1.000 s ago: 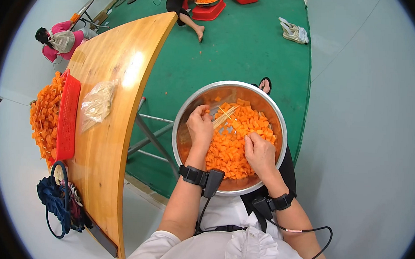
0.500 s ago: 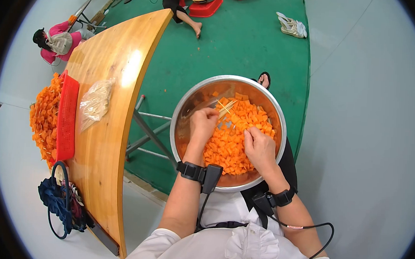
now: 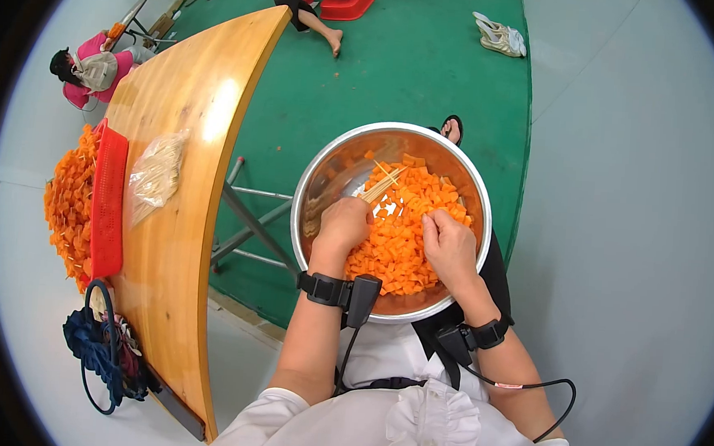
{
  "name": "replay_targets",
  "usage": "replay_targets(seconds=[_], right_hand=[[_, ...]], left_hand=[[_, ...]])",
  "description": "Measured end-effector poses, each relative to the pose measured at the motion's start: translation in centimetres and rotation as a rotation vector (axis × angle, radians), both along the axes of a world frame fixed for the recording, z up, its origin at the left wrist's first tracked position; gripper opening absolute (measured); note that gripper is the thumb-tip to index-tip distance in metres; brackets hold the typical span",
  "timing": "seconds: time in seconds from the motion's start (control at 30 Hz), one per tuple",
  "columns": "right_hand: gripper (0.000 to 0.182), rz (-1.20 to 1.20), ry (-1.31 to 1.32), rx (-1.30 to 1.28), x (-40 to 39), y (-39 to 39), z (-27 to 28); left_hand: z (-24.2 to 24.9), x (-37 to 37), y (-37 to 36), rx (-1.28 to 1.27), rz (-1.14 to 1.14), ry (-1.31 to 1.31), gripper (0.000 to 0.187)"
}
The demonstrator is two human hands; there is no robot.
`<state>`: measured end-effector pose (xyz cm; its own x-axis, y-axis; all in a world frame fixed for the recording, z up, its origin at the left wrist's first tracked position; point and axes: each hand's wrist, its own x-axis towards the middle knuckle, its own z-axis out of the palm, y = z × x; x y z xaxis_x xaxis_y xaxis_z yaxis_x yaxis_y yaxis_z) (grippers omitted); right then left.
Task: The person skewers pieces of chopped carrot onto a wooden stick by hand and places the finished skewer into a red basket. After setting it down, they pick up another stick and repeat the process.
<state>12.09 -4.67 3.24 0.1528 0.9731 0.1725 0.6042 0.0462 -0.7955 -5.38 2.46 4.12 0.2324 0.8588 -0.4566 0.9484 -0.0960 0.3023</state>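
A round metal bowl point(image 3: 306, 179) holds many orange carrot pieces point(image 3: 395, 266). My left hand point(image 3: 345, 224) is inside it on the left, fingers curled closed; what they hold, if anything, is hidden. Just beyond its knuckles a small bundle of thin wooden sticks point(image 3: 382, 185) lies over the carrot, one stick crossing the others. My right hand point(image 3: 450, 249) is above the pieces on the right, thumb and forefinger pinched together. Whatever sits in that pinch is too small to make out. The two hands are apart.
On the left, a wooden table point(image 3: 180, 245) carries a plastic bag of sticks point(image 3: 157, 170) and a red basket point(image 3: 110, 200) heaped with carrot pieces. A dark blue bag point(image 3: 92, 346) is by its near end. Shoes point(image 3: 499, 35) and two other people are farther off.
My left hand has drawn back toward me from the sticks and curled closed, leaving more of their length showing. My right hand keeps its pinch nearly in place. The view has shifted slightly.
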Motion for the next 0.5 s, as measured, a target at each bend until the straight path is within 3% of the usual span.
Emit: replay_targets(seconds=[0.1,0.2,0.3,0.4,0.5], right_hand=[[0.014,0.025,0.024,-0.039,0.0,0.0,0.6],[0.014,0.070,0.043,-0.033,-0.1,-0.1,0.7],[0.015,0.091,0.079,0.024,-0.4,-0.1,0.7],[0.013,0.090,0.111,0.048,-0.3,-0.1,0.6],[0.013,0.105,0.100,0.078,-0.2,-0.2,0.4]], left_hand=[[-0.6,0.0,0.1,0.065,0.097,-0.017,0.011],[-1.7,-0.3,0.6,0.290,0.249,-0.299,0.011],[-1.6,-0.4,1.7,0.035,0.755,-0.859,0.017],[-0.1,-1.0,2.0,-0.223,1.030,-1.467,0.019],[-0.9,-1.8,2.7,-0.391,1.182,-1.712,0.017]])
